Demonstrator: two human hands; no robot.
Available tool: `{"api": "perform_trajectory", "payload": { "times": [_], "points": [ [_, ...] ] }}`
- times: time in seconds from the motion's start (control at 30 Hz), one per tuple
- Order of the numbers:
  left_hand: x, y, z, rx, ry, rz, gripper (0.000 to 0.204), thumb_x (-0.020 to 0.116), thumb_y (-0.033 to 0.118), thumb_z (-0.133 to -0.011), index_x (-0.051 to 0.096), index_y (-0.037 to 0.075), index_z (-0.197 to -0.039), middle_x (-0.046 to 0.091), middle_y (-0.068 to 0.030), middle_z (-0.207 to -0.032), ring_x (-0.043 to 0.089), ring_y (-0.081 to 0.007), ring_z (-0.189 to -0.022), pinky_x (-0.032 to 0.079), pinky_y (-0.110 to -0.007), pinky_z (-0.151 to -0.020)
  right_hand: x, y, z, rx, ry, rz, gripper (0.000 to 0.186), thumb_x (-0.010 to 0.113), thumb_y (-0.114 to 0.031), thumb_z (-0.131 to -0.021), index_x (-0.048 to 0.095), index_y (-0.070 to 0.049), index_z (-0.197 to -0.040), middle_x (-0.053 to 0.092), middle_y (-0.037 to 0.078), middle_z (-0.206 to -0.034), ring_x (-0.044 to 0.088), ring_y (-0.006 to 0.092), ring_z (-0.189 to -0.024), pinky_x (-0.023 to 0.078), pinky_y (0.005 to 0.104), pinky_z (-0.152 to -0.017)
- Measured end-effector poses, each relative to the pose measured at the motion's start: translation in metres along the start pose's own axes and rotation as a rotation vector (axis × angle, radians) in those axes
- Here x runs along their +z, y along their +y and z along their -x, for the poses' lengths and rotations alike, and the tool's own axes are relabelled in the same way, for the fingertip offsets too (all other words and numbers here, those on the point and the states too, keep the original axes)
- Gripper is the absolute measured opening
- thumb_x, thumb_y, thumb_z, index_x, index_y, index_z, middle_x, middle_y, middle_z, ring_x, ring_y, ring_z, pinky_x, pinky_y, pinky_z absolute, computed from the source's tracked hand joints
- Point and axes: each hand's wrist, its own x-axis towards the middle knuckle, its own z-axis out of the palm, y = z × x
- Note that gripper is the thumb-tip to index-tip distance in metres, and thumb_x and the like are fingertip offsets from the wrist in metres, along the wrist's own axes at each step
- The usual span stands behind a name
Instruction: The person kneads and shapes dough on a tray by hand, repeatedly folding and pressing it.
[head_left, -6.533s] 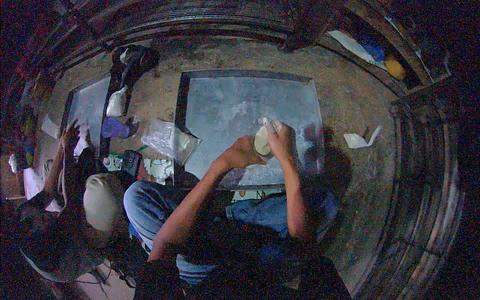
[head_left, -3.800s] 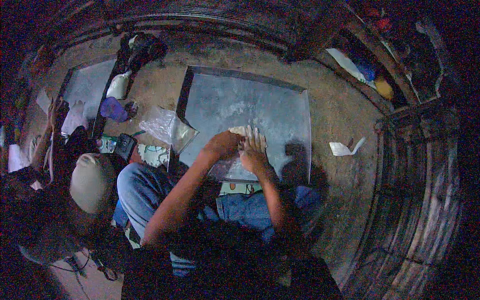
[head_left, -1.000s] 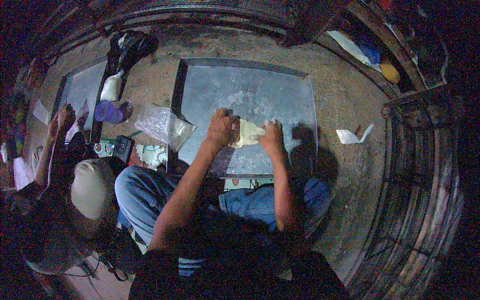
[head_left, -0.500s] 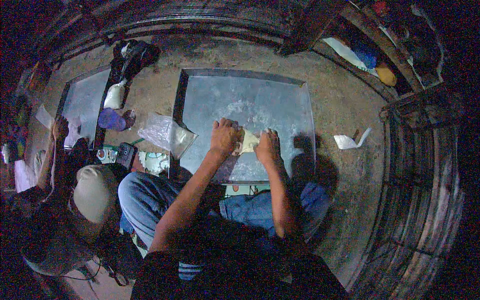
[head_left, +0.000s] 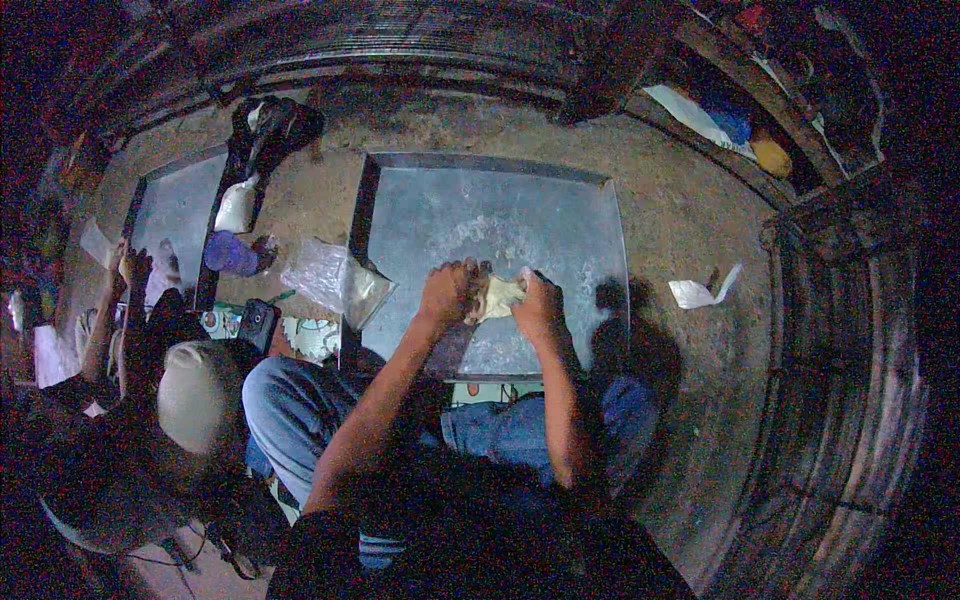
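Note:
A pale lump of dough (head_left: 500, 296) is between my two hands, over the near part of a flat metal tray (head_left: 520, 200) dusted with white flour. My left hand (head_left: 452, 292) grips the dough's left side, its fingers curled. On the right side my right hand (head_left: 540, 303) is closed on the dough, thumb and fingers pinching its edge. The dough looks stretched and uneven between them. The undersides of both hands and part of the dough are hidden.
A clear plastic bag (head_left: 318, 277) overlaps the tray's left rim. Further left are a phone (head_left: 258, 325), a purple cup-like thing (head_left: 230, 254), a white bag (head_left: 236, 205) and a co-worker's hands (head_left: 130, 265) by another tray (head_left: 180, 200). White paper (head_left: 692, 292) lies on the floor at right.
The dough between my hands has changed shape, looking more pulled and bunched. My hands stay close to it. The whole view has shifted slightly, and the co-worker's hands have come together.

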Motion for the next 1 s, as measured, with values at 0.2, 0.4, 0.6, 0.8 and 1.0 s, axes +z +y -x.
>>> {"api": "perform_trajectory", "payload": {
  "times": [0.2, 0.4, 0.6, 0.8, 1.0],
  "points": [
    [-0.005, 0.001, 0.003, 0.0, 0.04, 0.172, 0.032, 0.07, 0.021, -0.071, 0.056, 0.004, -0.094, 0.063, -0.0198, -0.08, 0.061, -0.0397, -0.079, 0.05, -0.048, -0.069, -0.012, -0.002, 0.003, -0.028, 0.015, -0.064, 0.031, 0.069, -0.004, -0.067, 0.063, -0.004, -0.098, 0.066, 0.018, -0.092, 0.064, 0.035, -0.088, 0.051, 0.0394, -0.077],
    [-0.02, 0.015, 0.001, 0.004, 0.041, 0.225, 0.02, 0.068, 0.021, -0.077, 0.062, 0.003, -0.084, 0.063, -0.0197, -0.081, 0.061, -0.0409, -0.078, 0.049, -0.047, -0.07, -0.011, 0.012, 0.006, 0.078, -0.031, 0.219, 0.038, 0.072, -0.036, -0.074, 0.064, 0.0, -0.087, 0.065, 0.021, -0.089, 0.064, 0.038, -0.082, 0.051, 0.0439, -0.074],
    [-0.044, 0.019, -0.001, 0.053, 0.032, 0.232, 0.017, 0.069, 0.019, -0.075, 0.067, 0.008, -0.087, 0.064, -0.0185, -0.091, 0.06, -0.038, -0.085, 0.05, -0.046, -0.075, 0.001, 0.018, 0.003, 0.085, -0.107, 0.206, 0.042, 0.069, -0.042, -0.077, 0.066, 0.0, -0.082, 0.065, 0.023, -0.084, 0.064, 0.0391, -0.078, 0.051, 0.0465, -0.07],
    [-0.063, 0.03, 0.004, 0.125, -0.058, 0.198, 0.038, 0.072, 0.018, -0.068, 0.065, 0.013, -0.105, 0.064, -0.0138, -0.096, 0.06, -0.0344, -0.092, 0.051, -0.042, -0.079, -0.005, 0.017, -0.008, 0.094, -0.156, 0.149, 0.041, 0.071, -0.038, -0.074, 0.068, 0.001, -0.086, 0.067, 0.022, -0.085, 0.065, 0.0371, -0.082, 0.051, 0.0436, -0.072],
    [0.032, 0.04, 0.02, 0.09, 0.091, -0.323, 0.058, 0.068, 0.033, -0.073, 0.052, 0.0, -0.117, 0.047, -0.0177, -0.124, 0.042, -0.0374, -0.118, 0.034, -0.049, -0.099, -0.009, 0.005, -0.005, -0.03, -0.083, -0.063, 0.039, 0.064, -0.041, -0.08, 0.067, -0.002, -0.081, 0.066, 0.018, -0.074, 0.065, 0.0333, -0.07, 0.05, 0.0416, -0.065]
  ]
}}
